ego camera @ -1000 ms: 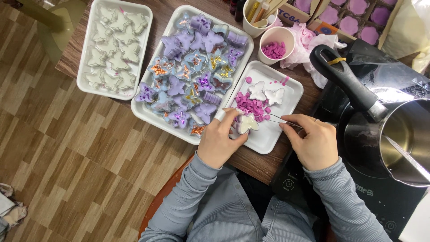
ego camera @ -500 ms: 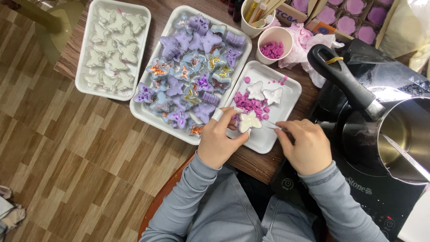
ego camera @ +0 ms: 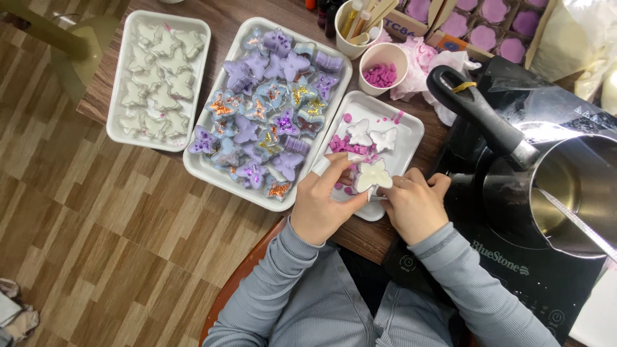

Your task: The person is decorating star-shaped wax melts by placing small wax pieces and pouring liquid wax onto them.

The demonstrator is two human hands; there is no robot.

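Left hand [ego camera: 324,202] grip holding white butterfly piece [ego camera: 373,175], right hand [ego camera: 414,205] grip unclear, fingertips hidden behind it

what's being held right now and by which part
The left hand pinches a white butterfly-shaped piece by its lower left edge. The right hand touches its lower right; anything in that hand is hidden.
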